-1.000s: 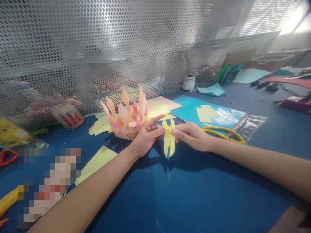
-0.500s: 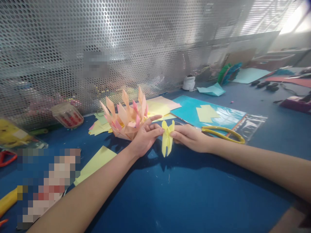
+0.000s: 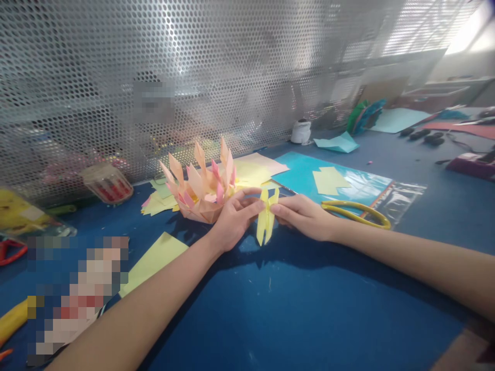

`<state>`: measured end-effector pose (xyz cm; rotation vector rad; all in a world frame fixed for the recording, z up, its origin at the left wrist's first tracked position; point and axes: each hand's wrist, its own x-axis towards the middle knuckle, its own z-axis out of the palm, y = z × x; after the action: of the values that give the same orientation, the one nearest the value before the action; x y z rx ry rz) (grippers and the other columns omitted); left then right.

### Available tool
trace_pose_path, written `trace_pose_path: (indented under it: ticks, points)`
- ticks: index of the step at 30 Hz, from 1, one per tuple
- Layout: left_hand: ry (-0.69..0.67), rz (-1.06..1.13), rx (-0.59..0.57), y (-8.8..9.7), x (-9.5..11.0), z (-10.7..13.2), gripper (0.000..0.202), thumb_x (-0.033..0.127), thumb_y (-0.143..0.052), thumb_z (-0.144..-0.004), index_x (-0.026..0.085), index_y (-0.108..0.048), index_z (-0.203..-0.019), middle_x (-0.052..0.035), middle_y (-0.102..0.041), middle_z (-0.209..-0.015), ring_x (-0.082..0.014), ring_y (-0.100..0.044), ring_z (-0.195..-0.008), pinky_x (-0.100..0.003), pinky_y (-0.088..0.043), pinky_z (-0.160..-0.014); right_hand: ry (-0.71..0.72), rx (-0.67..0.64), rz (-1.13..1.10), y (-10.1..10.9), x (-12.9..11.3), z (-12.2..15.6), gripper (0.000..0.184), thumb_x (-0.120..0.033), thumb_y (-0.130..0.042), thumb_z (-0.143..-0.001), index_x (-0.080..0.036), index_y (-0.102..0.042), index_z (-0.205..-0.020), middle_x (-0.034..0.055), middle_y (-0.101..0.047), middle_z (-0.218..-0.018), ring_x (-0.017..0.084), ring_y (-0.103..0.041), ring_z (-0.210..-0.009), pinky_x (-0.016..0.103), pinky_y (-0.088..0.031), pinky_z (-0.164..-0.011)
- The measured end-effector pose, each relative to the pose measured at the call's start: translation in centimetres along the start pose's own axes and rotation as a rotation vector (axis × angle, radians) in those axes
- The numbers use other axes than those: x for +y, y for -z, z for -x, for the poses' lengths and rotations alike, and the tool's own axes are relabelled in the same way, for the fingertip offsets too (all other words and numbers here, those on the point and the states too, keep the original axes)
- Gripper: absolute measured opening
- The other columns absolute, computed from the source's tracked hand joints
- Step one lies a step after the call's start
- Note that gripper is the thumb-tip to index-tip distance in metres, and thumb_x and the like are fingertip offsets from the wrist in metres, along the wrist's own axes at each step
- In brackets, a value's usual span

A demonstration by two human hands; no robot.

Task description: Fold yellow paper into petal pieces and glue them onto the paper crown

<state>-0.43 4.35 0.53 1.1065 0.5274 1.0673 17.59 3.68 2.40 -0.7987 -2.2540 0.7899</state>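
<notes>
- Head view: we held a yellow folded paper (image 3: 266,219) between both hands, raised above the blue table (image 3: 309,309).
- Its long axis ran nearly upright, leaning slightly; two split tips pointed down and a little left, two spread ends pointed up between our fingertips.
- Our left hand (image 3: 234,219) pinched its left edge, thumb in front; our right hand (image 3: 307,216) pinched its right edge the same way.
- Just beyond our left fingers stood a peach paper ring (image 3: 201,208), petals pointing up, with pink and yellow pieces inside; we could not tell whether the fingers touched it.
- Well left of those fingers, we saw a clear jar (image 3: 108,185) with red contents too blurred to identify.
- Beyond our right fingers lay a clear plastic packet (image 3: 408,201) holding something blue, a yellow paper scrap (image 3: 330,181) on top.
</notes>
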Motion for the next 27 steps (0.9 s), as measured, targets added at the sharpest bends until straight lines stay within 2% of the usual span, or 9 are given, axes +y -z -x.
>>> trace_pose_path:
  ticks: [4, 7, 12, 20, 27]
  points:
    - [0.027, -0.091, -0.08, -0.25, -0.32, 0.23, 0.034, 0.044, -0.074, -0.073, 0.016, -0.056, -0.074, 0.003, -0.056, -0.065, -0.0085, -0.054, -0.058, -0.023, -0.043, -0.06, -0.022, 0.018, -0.017, 0.09, -0.37, 0.04, 0.046, -0.049, -0.032, -0.096, -0.018, -0.045, -0.064, -0.0051, -0.036, -0.055, 0.009, -0.034, -0.051, 0.024, -0.029, -0.05]
    - [0.021, -0.14, -0.133, -0.27, -0.4, 0.4, 0.035, 0.05, -0.068, -0.078, 0.017, -0.054, -0.075, 0.0021, -0.058, -0.066, -0.0094, -0.053, -0.059, -0.024, -0.043, -0.06, -0.029, 0.017, -0.036, 0.12, -0.5, 0.07, 0.047, -0.05, -0.032, -0.096, -0.018, -0.046, -0.065, -0.0048, -0.037, -0.056, 0.009, -0.033, -0.051, 0.024, -0.029, -0.049]
    - [-0.005, -0.208, -0.179, 0.1, -0.43, 0.36, 0.032, 0.048, -0.067, -0.08, 0.018, -0.054, -0.076, 0.002, -0.056, -0.069, -0.0103, -0.051, -0.064, -0.023, -0.04, -0.062, -0.028, -0.016, -0.077, 0.15, -0.62, 0.13, 0.047, -0.05, -0.034, -0.095, -0.019, -0.041, -0.062, -0.0047, -0.036, -0.056, 0.009, -0.032, -0.051, 0.023, -0.028, -0.048]
    - [-0.046, -0.245, -0.196, 0.2, -0.21, 0.46, 0.035, 0.045, -0.07, -0.078, 0.017, -0.052, -0.067, 0.0046, -0.044, -0.061, -0.0078, -0.04, -0.058, -0.021, -0.033, -0.057, -0.052, -0.065, -0.152, 0.07, -0.67, 0.29, 0.046, -0.048, -0.039, -0.095, -0.018, -0.045, -0.06, -0.0052, -0.037, -0.052, 0.007, -0.033, -0.048, 0.022, -0.03, -0.046]
    - [-0.038, -0.23, -0.154, -0.01, -0.34, 0.31, 0.036, 0.05, -0.067, -0.078, 0.018, -0.052, -0.07, 0.004, -0.049, -0.064, -0.0078, -0.045, -0.059, -0.021, -0.038, -0.059, -0.086, 0.06, -0.192, -0.13, -0.24, -0.12, 0.048, -0.055, -0.04, -0.092, -0.019, -0.042, -0.061, -0.0057, -0.037, -0.053, 0.007, -0.032, -0.047, 0.023, -0.026, -0.044]
